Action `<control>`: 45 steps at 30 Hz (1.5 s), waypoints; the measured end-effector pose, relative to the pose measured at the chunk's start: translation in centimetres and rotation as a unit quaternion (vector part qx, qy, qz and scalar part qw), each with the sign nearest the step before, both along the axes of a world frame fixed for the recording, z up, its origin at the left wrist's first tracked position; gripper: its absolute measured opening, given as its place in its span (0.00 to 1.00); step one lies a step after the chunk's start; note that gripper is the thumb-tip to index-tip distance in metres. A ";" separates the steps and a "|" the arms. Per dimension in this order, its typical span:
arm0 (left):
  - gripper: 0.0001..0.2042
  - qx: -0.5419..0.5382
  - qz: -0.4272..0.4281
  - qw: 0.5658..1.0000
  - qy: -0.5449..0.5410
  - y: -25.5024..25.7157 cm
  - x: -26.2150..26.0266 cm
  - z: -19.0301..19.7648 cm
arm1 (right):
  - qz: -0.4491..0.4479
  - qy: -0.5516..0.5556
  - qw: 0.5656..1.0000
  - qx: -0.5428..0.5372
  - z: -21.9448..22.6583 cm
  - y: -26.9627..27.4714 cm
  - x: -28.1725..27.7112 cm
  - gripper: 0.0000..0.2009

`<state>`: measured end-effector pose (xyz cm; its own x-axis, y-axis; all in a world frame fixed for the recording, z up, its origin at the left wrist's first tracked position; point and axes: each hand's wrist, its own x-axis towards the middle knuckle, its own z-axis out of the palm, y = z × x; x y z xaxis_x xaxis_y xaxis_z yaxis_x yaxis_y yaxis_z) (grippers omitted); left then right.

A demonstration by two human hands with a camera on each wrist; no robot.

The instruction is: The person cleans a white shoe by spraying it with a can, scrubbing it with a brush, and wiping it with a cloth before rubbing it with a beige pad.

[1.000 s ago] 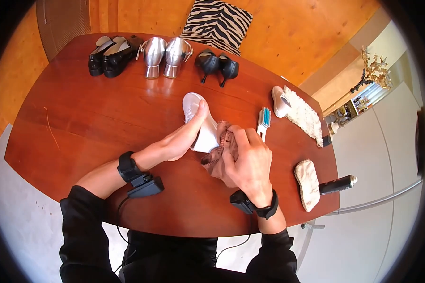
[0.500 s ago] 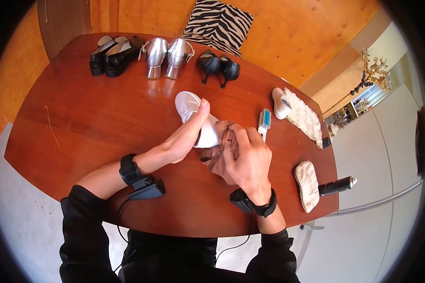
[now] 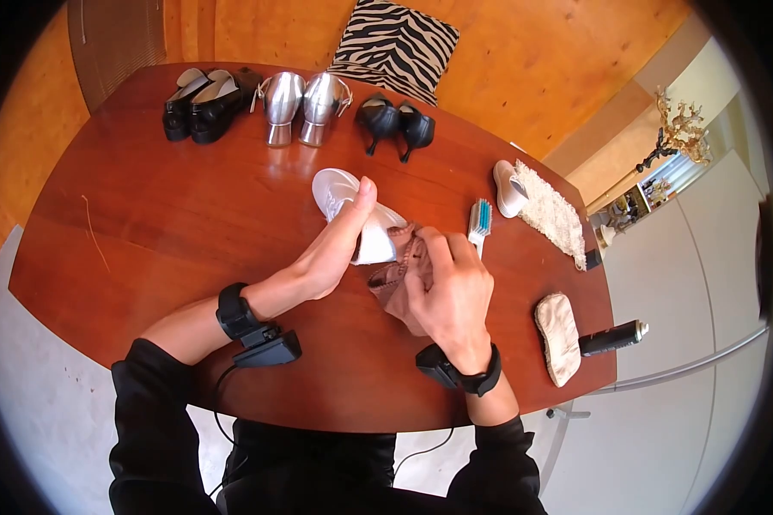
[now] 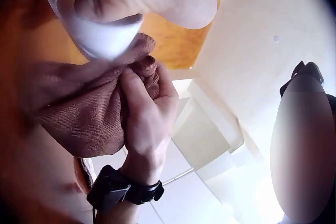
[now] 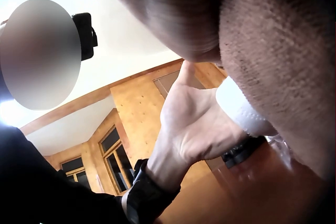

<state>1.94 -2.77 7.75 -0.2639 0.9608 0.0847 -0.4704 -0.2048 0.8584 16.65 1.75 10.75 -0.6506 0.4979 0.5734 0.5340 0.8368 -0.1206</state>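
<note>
A white lace-up sneaker (image 3: 376, 240) is held over the table by my left hand (image 3: 339, 240), the thumb lying along its side. Its toe points away and to the left. In my right hand (image 3: 455, 287) a brown cloth (image 3: 397, 300) with a stitched edge is pinched and bunched, meeting the sneaker at the heel end. From the left wrist view, the cloth (image 4: 86, 116) hangs in folds from the right fingers, just below the white shoe (image 4: 105, 37). Up close in the right wrist view, the cloth (image 5: 278, 61) hides part of the sneaker (image 5: 239, 108).
A brush with teal bristles (image 3: 482, 221) lies right of the hands. Beyond it are another white sneaker (image 3: 510, 190) and a fluffy cream cloth (image 3: 551, 210). A beige pad (image 3: 558, 339) and black spray can (image 3: 611, 338) lie near the right edge. Black loafers (image 3: 206, 107), silver shoes (image 3: 305, 103) and black heels (image 3: 395, 124) line the back.
The sneaker has turned in my left hand's grip, its toe swinging left and its heel rising slightly. My right hand stays almost in place with the cloth.
</note>
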 end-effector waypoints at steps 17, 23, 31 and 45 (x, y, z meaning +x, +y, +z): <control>0.27 0.034 0.017 0.999 0.001 -0.1 -0.2 0.0 | 0.019 0.011 0.999 0.026 0.0 0.0 -0.1 0.17; 0.29 0.056 0.001 0.991 0.119 0.1 -1.0 -1.8 | 0.058 0.020 0.998 0.000 0.3 -0.1 0.2 0.18; 0.35 0.104 -0.010 0.941 0.323 -0.7 -1.8 -1.0 | 0.087 0.015 0.995 -0.041 0.4 0.8 0.7 0.18; 0.36 0.164 -0.207 0.852 0.451 -0.6 -1.2 -1.2 | 0.116 -0.040 0.986 -0.113 1.3 0.9 1.3 0.16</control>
<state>0.74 -3.40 6.58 0.4066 0.8418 0.3550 0.2617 -0.4795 0.8376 17.97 2.67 12.05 -0.8009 0.4392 0.4070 0.3466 0.8943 -0.2831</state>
